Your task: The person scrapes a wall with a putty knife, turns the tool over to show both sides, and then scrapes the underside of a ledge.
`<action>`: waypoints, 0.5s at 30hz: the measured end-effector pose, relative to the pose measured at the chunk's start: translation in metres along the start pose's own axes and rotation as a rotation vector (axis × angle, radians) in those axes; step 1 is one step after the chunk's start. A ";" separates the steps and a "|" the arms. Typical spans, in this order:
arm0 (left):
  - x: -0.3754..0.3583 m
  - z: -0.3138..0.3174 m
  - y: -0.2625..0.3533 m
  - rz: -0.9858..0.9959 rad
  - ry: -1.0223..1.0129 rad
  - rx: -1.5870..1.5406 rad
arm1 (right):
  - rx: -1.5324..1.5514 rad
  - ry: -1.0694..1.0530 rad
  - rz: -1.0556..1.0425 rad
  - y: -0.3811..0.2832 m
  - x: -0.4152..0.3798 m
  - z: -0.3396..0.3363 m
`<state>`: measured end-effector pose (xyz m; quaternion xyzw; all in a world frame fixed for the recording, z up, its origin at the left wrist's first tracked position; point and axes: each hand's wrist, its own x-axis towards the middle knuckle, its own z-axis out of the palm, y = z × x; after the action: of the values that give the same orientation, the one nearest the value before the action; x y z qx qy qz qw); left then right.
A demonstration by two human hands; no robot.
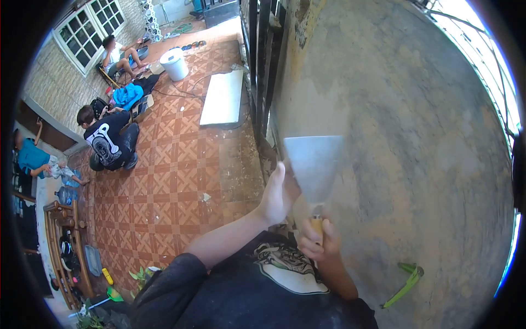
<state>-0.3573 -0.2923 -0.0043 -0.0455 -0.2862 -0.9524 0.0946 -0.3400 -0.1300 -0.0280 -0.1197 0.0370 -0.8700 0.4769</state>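
My right hand [318,239] is wrapped round the yellow handle of a wide metal scraper [315,164], held upright with its broad edge at the top. My left hand [278,196] is raised just left of the blade, thumb up and fingers extended, partly hidden behind the blade's edge. Whether it touches the blade I cannot tell. Behind and to the right of the scraper spreads a grey, patchy plastered wall [416,137].
Three people sit or crouch at the left, one in a black shirt [107,145]. A white bucket [175,64] and white board [222,98] rest on tiled floor [170,181]. Dark metal bars [263,66] border the wall. A green strip [404,286] shows lower right.
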 end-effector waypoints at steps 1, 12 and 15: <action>-0.004 0.009 0.002 0.005 -0.106 -0.006 | 0.039 -0.026 0.056 0.005 0.004 0.010; -0.071 0.080 0.028 0.074 -0.104 0.338 | -0.076 -0.172 0.188 0.048 -0.028 0.044; -0.085 0.055 -0.002 0.015 0.073 0.508 | -0.008 0.044 0.138 0.051 -0.056 0.024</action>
<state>-0.2729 -0.2474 0.0289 0.0122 -0.5124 -0.8502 0.1203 -0.2630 -0.1095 -0.0240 -0.0995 0.0594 -0.8373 0.5343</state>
